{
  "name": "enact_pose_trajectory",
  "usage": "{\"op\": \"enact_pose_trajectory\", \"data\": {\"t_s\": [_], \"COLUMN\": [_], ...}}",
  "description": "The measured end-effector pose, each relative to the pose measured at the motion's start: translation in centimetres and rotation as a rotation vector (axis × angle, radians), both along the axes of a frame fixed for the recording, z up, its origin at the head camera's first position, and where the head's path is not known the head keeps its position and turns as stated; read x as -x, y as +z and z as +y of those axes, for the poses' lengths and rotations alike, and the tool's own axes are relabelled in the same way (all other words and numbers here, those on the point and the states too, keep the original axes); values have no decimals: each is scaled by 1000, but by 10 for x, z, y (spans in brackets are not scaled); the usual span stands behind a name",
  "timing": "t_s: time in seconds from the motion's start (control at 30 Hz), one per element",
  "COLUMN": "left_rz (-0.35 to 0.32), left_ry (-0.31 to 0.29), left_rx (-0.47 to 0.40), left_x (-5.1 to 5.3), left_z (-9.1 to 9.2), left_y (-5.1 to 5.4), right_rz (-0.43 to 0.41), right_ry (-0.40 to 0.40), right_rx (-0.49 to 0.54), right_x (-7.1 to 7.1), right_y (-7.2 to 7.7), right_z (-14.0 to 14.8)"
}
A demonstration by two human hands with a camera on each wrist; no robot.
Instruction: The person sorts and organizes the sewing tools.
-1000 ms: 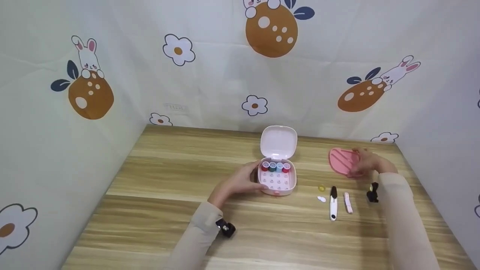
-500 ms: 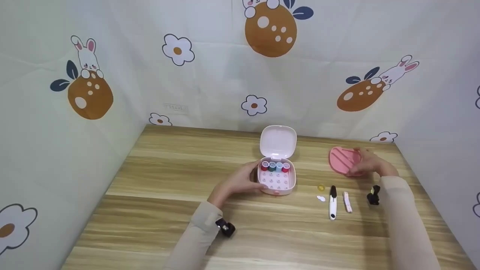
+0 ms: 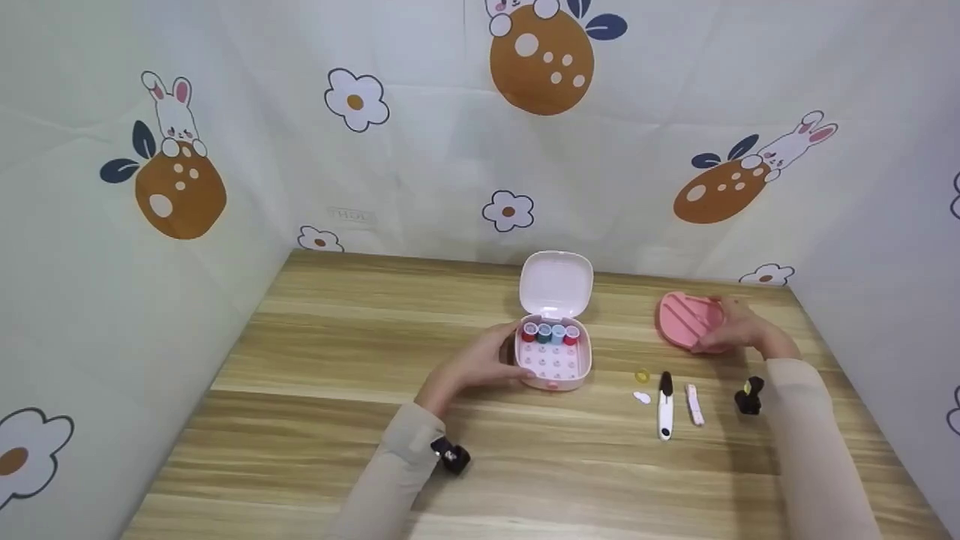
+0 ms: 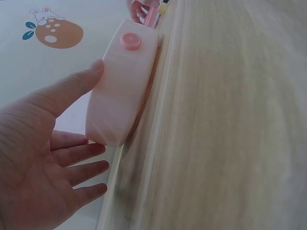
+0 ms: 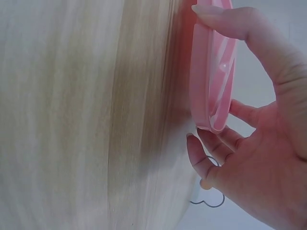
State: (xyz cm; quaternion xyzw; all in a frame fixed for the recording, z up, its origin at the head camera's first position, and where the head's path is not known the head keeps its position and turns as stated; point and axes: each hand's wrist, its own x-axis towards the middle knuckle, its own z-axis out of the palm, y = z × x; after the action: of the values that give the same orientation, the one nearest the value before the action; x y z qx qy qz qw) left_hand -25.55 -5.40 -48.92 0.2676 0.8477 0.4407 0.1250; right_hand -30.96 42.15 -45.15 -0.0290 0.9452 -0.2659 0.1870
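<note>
A pale pink sewing box (image 3: 553,385) stands on the table with its lid (image 3: 557,285) raised. Several thread spools (image 3: 544,334) fill its back row; rows of small pegs show in front of them. My left hand (image 3: 478,361) holds the box at its left side, thumb on the front wall and index finger at the corner in the left wrist view, the other fingers spread. At the right, my right hand (image 3: 742,327) grips the right edge of a pink tray (image 3: 677,319) with slanted dividers, thumb on the near rim and fingers at the far side.
Between box and right forearm lie white-and-black thread snips (image 3: 665,409), a narrow pink-white strip (image 3: 695,405), a small yellow ring-like piece (image 3: 642,375) and a white cloud-shaped piece (image 3: 641,397). A printed cloth wall (image 3: 420,165) encloses the table (image 3: 337,330) behind and at both sides.
My right hand, blurred at first, has settled on the tray's edge, and the tray has shifted slightly away from me. The right forearm has moved a little rightward. The left hand and box stay put.
</note>
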Motion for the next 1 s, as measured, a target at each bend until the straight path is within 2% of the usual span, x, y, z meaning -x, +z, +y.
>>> {"op": "enact_pose_trajectory", "data": {"t_s": [0.47,0.73,1.0], "left_rz": [54,43,21], "left_ry": [-4,7,10], "left_rx": [-3,13,14], "left_x": [2,1,2], "left_z": [-1,-1,-1], "left_y": [-2,-2,-2], "right_rz": [119,140,202], "right_ry": [57,66,86], "right_rx": [5,-8,-8], "right_x": [-8,-15,-19], "right_y": [-1,-1,-2], "right_z": [-14,-25,-37]}}
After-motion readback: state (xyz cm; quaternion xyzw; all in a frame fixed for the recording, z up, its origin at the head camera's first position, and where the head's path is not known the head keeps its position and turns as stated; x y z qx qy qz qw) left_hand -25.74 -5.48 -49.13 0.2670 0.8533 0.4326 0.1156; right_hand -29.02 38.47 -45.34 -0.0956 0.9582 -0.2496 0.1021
